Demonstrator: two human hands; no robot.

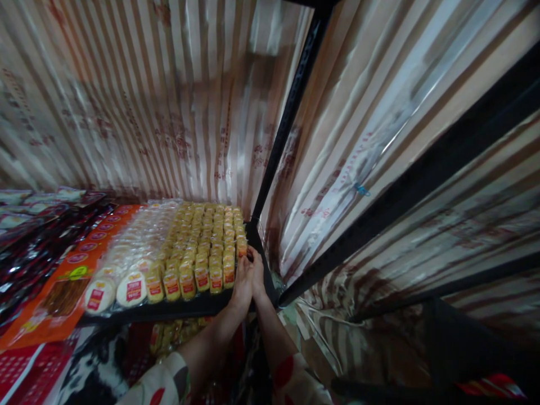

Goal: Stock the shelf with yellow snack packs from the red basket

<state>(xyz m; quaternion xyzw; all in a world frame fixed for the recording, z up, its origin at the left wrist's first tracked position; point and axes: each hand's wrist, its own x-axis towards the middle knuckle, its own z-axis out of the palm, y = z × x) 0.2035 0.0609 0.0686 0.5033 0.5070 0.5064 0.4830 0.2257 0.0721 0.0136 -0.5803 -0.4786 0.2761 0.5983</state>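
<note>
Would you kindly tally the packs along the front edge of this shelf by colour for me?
Round white packs: 2
Yellow packs: 6
Total: 8

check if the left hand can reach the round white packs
Probably yes: the left hand rests by the yellow packs on the same shelf, and the round white packs lie uncovered at its front edge.
</note>
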